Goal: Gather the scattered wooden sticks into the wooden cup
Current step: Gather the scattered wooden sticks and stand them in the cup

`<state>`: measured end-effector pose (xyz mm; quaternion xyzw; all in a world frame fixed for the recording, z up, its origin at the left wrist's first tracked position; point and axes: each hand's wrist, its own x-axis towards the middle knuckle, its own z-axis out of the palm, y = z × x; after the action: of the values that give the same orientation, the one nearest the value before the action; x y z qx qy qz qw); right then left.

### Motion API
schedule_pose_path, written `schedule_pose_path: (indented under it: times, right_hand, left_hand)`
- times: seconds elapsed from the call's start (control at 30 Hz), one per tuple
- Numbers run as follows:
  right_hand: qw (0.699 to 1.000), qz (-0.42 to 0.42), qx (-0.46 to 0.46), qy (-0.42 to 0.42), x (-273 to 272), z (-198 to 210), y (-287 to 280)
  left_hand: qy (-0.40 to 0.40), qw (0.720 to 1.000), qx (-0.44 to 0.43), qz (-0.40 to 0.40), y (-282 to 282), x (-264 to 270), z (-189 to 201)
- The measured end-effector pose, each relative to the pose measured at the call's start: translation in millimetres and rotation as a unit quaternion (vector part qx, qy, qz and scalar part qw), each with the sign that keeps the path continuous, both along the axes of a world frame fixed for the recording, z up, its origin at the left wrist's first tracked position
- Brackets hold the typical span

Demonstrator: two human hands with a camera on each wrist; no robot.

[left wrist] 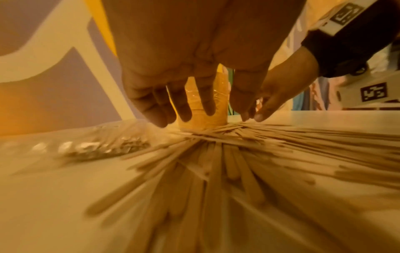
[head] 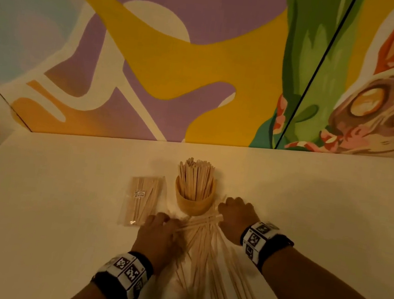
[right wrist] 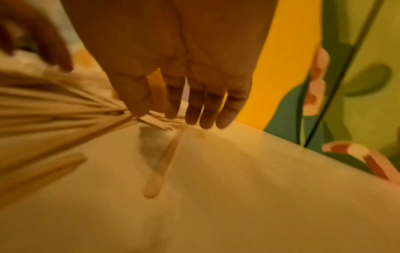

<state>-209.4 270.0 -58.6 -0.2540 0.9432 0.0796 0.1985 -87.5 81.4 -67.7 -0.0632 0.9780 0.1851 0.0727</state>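
Here, going left to right across the white table (head: 58,193), a clear packet of sticks (head: 144,199) lies flat at the left, just beside the wooden cup (head: 193,200), which stands upright and already holds a thick bunch of sticks. In front of the cup the scattered sticks (head: 205,246) fan out toward the person, so the step in hand looks like raking the loose pile into one bundle before lifting it. The left hand (head: 158,235) is palm down at the left edge of the fan, its fingers (left wrist: 160,109) loosely spread and pointing down at the sticks nearest the cup, gripping nothing that I can see. The right hand (head: 237,217) is just right of the cup, palm down; in its wrist view the fingertips (right wrist: 207,118) hang together over the far ends of the sticks, touching or nearly so, and whether any stick is pinched I cannot tell. One stray stick (right wrist: 164,164) lies apart beneath it. Next, both hands probably need to close inward, square the ends, and grasp the bundle.
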Motion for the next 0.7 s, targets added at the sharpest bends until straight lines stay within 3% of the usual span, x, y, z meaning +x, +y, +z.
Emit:
schedule_pose_path:
  times: [0.1, 0.2, 0.27, 0.33, 0.4, 0.6, 0.7]
  right_hand:
    - [0.997, 0.026, -0.026, 0.062, 1.5, -2.1, -9.4]
    - [0.992, 0.096, -0.067, 0.051, 6.3, -8.3, -13.3]
    - [0.989, 0.122, -0.07, 0.042, 10.4, -15.5, -12.1]
    - [0.992, 0.11, -0.063, 0.025, 13.2, -20.2, -10.3]
    - [0.992, 0.112, -0.051, 0.009, 16.7, -21.6, -8.8]
    - [0.989, 0.137, -0.062, -0.004, 35.2, -25.5, 10.3]
    - [0.989, 0.068, -0.122, -0.039, 36.0, -9.6, 21.1]
  left_hand:
    - [0.08, 0.989, 0.109, 0.065, 11.7, -16.3, 14.2]
    - [0.13, 0.952, 0.227, 0.159, 16.8, -33.5, 24.8]
    - [0.139, 0.956, 0.226, 0.124, 16.5, -42.9, 28.8]
    - [0.112, 0.978, 0.16, 0.079, 13.3, -49.5, 27.9]
    - [0.091, 0.984, 0.127, 0.084, 7.8, -55.7, 23.9]
    - [0.088, 0.969, 0.189, 0.135, 2.3, -63.8, 33.1]
    - [0.096, 0.962, 0.213, 0.145, 3.2, -52.0, 39.6]
